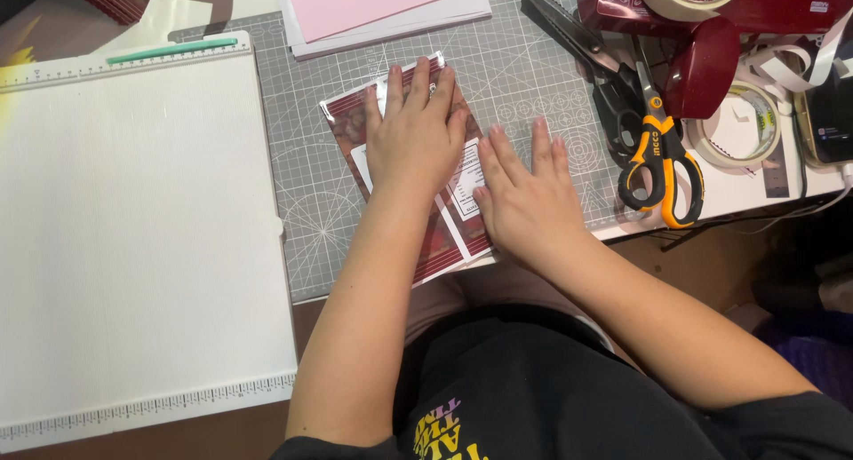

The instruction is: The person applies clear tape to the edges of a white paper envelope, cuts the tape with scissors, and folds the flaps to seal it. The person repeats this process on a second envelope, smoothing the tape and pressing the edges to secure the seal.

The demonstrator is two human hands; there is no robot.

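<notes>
From the head camera, both hands lie flat and open on a glossy packet (449, 238) that rests on the grey cutting mat (524, 78), near its front edge. The left hand (416, 136) presses palm-down on the packet's middle, fingers spread toward its far end; the right hand (526, 198) lies flat half on the packet's right edge, half on the mat. Neither hand closes around anything — they only press.

The packet looks thin, light and bendy, with a slick film that would likely slide under a loose palm; its free corners or long edges seem the best places to pinch it.

The hands cover most of the packet's face, so its white label and contents stay hard to make out. To the right lie black scissors with orange handles (659, 162) and a tape roll (737, 127); a white board (133, 238) sits left — its near edge is cut off.
</notes>
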